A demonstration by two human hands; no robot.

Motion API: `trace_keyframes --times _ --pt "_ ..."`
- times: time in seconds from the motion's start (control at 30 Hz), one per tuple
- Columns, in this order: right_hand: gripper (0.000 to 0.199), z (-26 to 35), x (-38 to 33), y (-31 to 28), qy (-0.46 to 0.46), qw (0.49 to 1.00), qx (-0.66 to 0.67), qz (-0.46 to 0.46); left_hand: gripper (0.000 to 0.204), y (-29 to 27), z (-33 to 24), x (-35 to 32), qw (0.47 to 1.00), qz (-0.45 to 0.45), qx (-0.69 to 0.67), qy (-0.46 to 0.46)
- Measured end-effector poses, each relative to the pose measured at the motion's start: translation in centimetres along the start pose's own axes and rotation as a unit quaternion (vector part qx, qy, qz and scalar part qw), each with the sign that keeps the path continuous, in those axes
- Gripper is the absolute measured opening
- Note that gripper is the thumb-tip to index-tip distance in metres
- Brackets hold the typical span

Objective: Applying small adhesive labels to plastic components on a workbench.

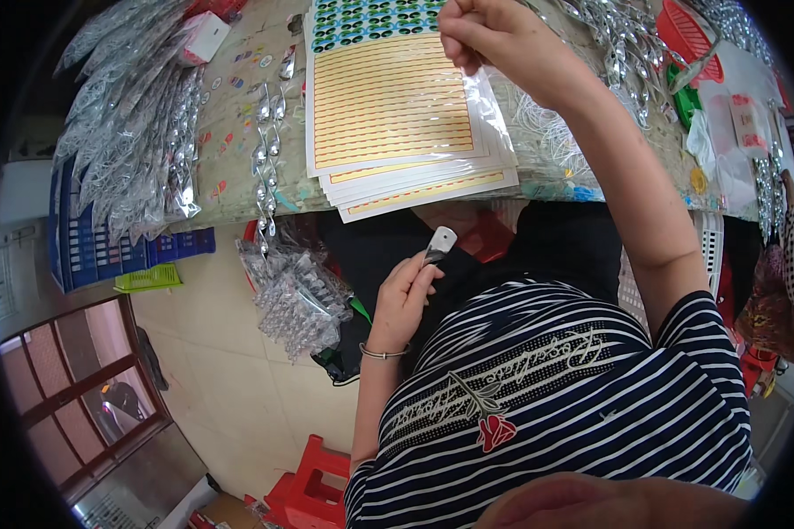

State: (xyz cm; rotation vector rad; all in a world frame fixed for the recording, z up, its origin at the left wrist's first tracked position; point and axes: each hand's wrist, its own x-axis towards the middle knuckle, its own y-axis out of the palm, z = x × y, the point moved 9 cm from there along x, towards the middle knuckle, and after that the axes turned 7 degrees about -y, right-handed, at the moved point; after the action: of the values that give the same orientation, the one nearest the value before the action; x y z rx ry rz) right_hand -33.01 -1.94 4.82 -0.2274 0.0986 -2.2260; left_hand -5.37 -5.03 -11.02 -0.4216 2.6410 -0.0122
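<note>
Two bare hands showed in my remote view. The left hand had its fingers closed around a small pale object, just off the near edge of the table. The right hand was at the upper right of the stack of printed sheets, fingers curled in; I couldn't tell whether they pinched anything. The sheets lay on the table, twisted silver strips to their left.

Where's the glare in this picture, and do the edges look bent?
In the head view, glints streak the clear bags and silver strips, paler shine shows beside the sheets, the table's front edge curves, and the corners go black.
</note>
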Motion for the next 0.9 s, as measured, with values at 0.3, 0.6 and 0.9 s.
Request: trace_keyframes --times 0.3,0.6,0.9 --pt "0.026 2.2 -3.8 -3.1 0.017 0.998 0.014 -0.065 0.038 -0.6 -3.6 0.2 0.999 -0.017 -0.016 0.023" --pt "0.014 9.7 -6.4 -5.7 -0.186 0.973 0.084 -0.104 0.045 -0.2 -5.1 -0.2 0.997 -0.029 -0.074 0.01" --pt "0.013 3.7 -12.2 2.5 -0.053 0.997 0.05 -0.012 0.04 0.4 -7.9 -0.2 0.993 -0.032 -0.086 0.073"
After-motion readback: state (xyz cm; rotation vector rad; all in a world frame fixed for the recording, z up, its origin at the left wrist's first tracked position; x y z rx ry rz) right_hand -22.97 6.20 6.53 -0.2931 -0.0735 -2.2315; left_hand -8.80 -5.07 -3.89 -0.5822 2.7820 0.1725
